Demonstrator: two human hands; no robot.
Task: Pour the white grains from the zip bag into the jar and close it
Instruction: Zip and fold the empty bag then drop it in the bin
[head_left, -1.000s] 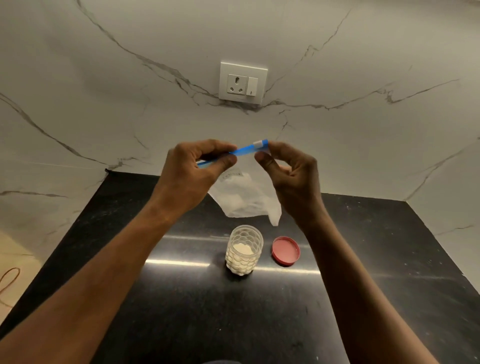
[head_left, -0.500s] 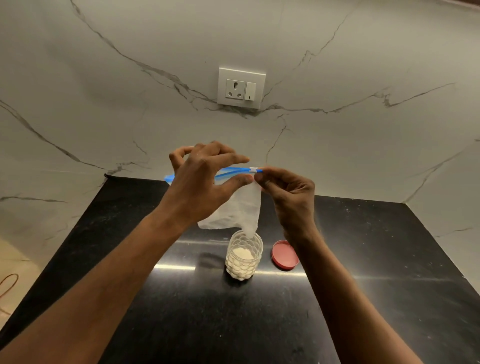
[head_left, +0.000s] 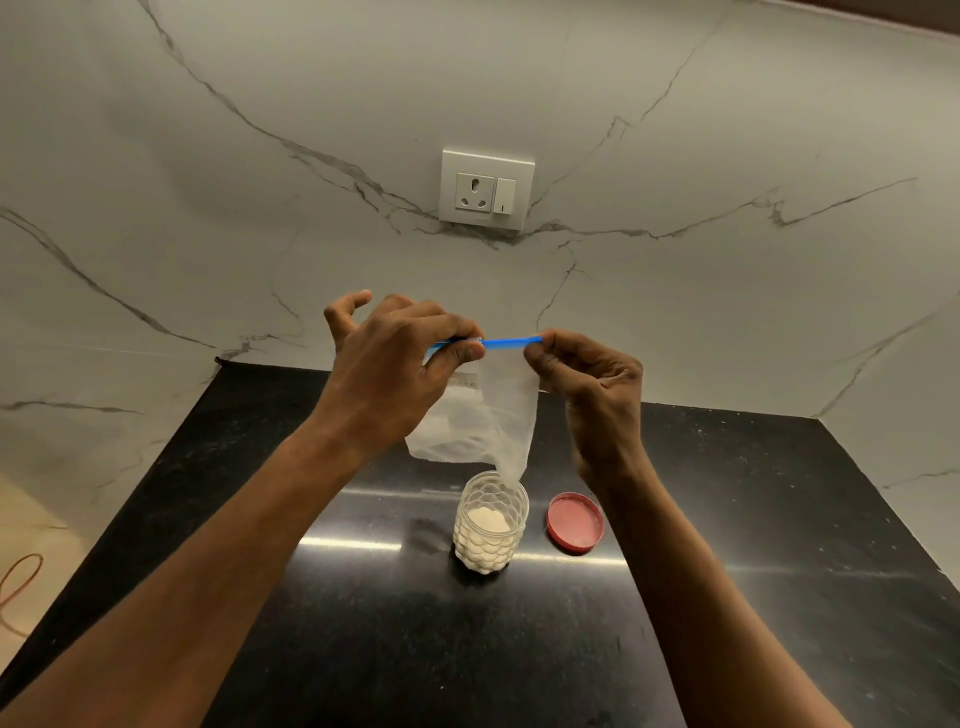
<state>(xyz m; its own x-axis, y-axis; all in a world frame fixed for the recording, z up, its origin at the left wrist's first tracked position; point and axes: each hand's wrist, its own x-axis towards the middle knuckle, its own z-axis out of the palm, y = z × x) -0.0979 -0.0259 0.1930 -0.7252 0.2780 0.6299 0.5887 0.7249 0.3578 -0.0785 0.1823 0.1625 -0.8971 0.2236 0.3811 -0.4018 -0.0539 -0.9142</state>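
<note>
Both hands pinched the bag's blue zip strip at mid-frame: the left hand closed on it with thumb and forefinger, its outer fingers splayed; the right hand nipped the strip's right end. Below them the bag hung limp, its lowest corner dipping into the mouth of the jar, just under centre on the black worktop. White grains filled the jar roughly halfway. Whether any remained in the bag could not be told. The red lid lay just right of the jar, apart from it. Judged from this, the risk was spillage: if the corner slid off the rim, grains would scatter; a tug on the bag could tip the light jar.
</note>
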